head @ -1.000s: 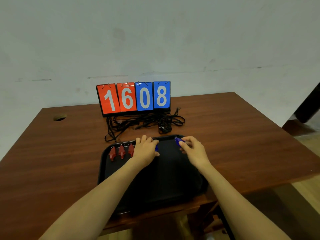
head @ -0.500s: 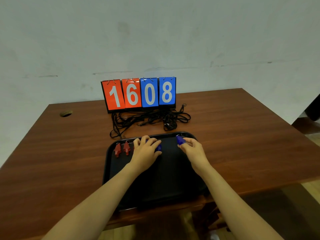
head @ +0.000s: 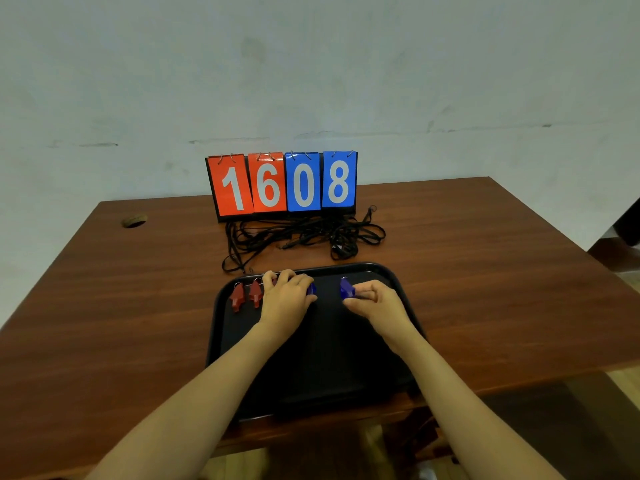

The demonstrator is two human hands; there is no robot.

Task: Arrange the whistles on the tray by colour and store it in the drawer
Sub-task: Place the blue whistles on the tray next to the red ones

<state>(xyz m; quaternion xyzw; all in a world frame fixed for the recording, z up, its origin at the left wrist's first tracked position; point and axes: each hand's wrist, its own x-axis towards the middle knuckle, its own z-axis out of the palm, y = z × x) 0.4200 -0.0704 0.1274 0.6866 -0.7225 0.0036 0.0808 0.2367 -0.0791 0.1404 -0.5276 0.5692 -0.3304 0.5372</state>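
**Both hands on blue whistles at tray's far edge**

Black tray (head: 221,327) sits on the wooden table (head: 485,271), its near edge hanging over the table front. Two red whistles (head: 237,296) lie side by side at the far left of the tray, upright rings pointing away.

Left hand (head: 287,299) is just right of them, fingers curled down over the tray's far rim. Thumb and forefinger pinch a blue whistle (head: 311,289), which the hand mostly hides. Cannot tell what else lies under the palm.

Right hand (head: 377,303) is curled, with its fingertips pinching the second blue whistle (head: 346,289) further right. That whistle is near the tray floor; contact with it is unclear.

Behind the tray, a tangle of black lanyards (head: 301,237) is spread just past the rim. A flip scoreboard (head: 284,183) reading 1608 stands behind that. Cable hole (head: 133,221) at the table's far left.
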